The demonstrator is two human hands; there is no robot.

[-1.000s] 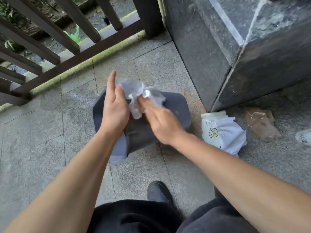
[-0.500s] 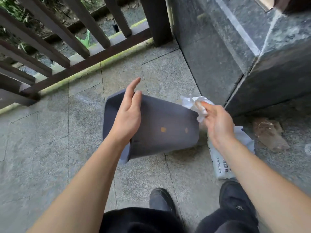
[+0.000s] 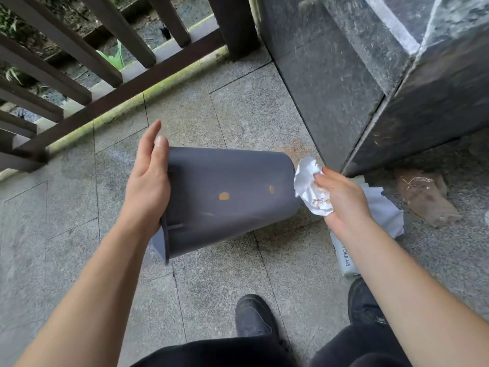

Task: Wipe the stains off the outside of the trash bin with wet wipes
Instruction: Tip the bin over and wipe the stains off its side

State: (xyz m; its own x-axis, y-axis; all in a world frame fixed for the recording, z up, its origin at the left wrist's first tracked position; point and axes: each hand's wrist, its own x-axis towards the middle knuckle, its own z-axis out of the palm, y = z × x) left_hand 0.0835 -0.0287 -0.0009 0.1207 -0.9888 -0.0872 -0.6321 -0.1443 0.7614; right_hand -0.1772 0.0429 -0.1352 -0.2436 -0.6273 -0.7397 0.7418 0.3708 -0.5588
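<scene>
trash bin (image 3: pixel 227 197) tipped, two orange stains left | left hand (image 3: pixel 148 181) flat, steadying rim | right hand (image 3: pixel 341 200) clutches soiled wipe (image 3: pixel 309 186), probably off surface | unfinished

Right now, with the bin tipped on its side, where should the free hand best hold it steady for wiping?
Probably at the open rim, from the left. The bin lies tilted with its orange spots facing up, and the left hand already rests there with straight fingers, leaving the wall clear for the right hand with the wipe.
</scene>
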